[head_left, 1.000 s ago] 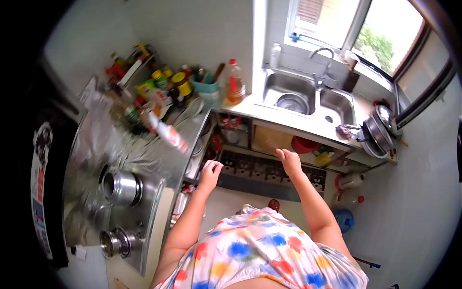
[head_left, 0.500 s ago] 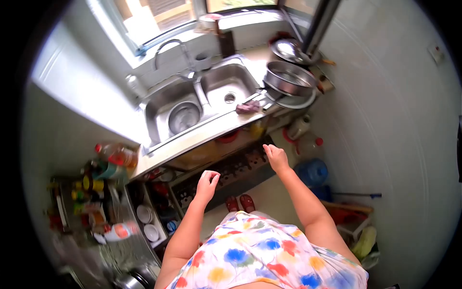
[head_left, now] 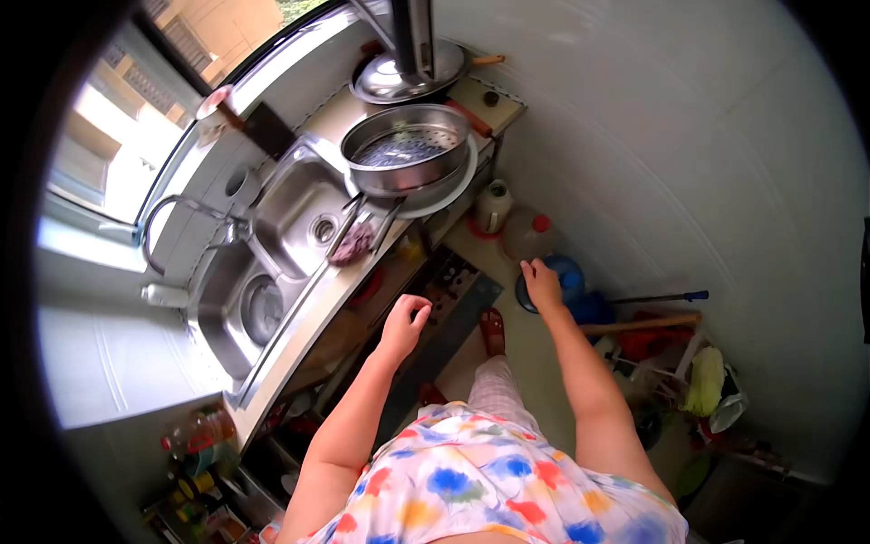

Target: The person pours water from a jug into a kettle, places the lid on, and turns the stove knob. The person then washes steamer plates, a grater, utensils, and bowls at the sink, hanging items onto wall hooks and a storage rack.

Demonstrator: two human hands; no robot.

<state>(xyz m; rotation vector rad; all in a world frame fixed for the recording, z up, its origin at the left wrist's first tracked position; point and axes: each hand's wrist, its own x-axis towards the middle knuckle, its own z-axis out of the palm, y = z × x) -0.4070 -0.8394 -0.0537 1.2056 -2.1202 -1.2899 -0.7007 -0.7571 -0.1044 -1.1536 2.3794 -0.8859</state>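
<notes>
My left hand (head_left: pixel 405 324) hangs in the air in front of the counter's lower shelves, its fingers loosely curled with nothing visible in them. Out over the floor is my right hand (head_left: pixel 542 283), also loosely closed and holding nothing I can see. Behind it in view stands a blue water bottle (head_left: pixel 564 276). Beyond my left hand, a purplish cloth (head_left: pixel 352 245) lies on the counter edge by the sink. A steel steamer pot (head_left: pixel 405 172) with a perforated bottom rests on a white basin (head_left: pixel 464 181) to the right of the sink.
The double sink (head_left: pixel 304 218) has a metal basin (head_left: pixel 263 308) in its left bowl. A lidded wok (head_left: pixel 408 77) stands at the back. On the floor are a kettle-like flask (head_left: pixel 493 207), a red-capped jug (head_left: pixel 527 234), a blue-ended pole (head_left: pixel 657 297) and a rack with vegetables (head_left: pixel 705 381).
My view and body have turned right, so the sink has shifted left and the right-hand floor items show more. One foot has stepped forward. Both hands stay raised without holding anything.
</notes>
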